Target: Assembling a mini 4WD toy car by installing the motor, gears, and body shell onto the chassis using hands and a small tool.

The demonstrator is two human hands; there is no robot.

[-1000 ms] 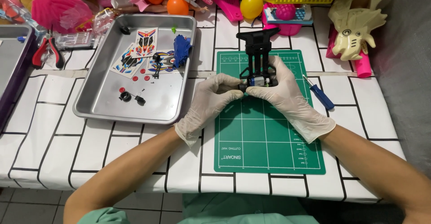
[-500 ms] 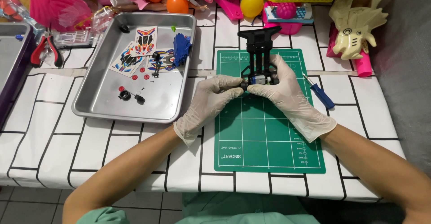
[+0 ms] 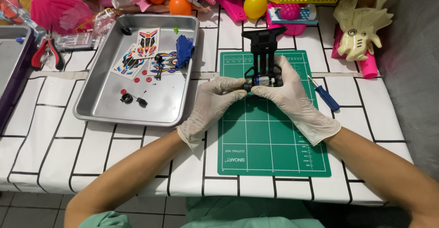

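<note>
Both gloved hands meet just above the middle of the frame, over the upper part of a green cutting mat [image 3: 274, 136]. Between them sits a black toy car chassis [image 3: 264, 56], its long axis running straight up the frame, the wide bumper end pointing away toward the top edge and the near end buried in the fingers. Her left hand [image 3: 211, 104] pinches that near end from the left with fingertips closed on it; the right hand [image 3: 292, 98] wraps around it from the right, also gripping. A small silver motor part shows between the fingertips.

Just right of the mat lies a blue-handled screwdriver [image 3: 325, 94], slanted. To the left, a metal tray [image 3: 109, 111] holds sticker sheets [image 3: 137, 54], a blue part [image 3: 184, 50] and small black bits. Red pliers [image 3: 45, 54] lie at far left, colourful toys along the top.
</note>
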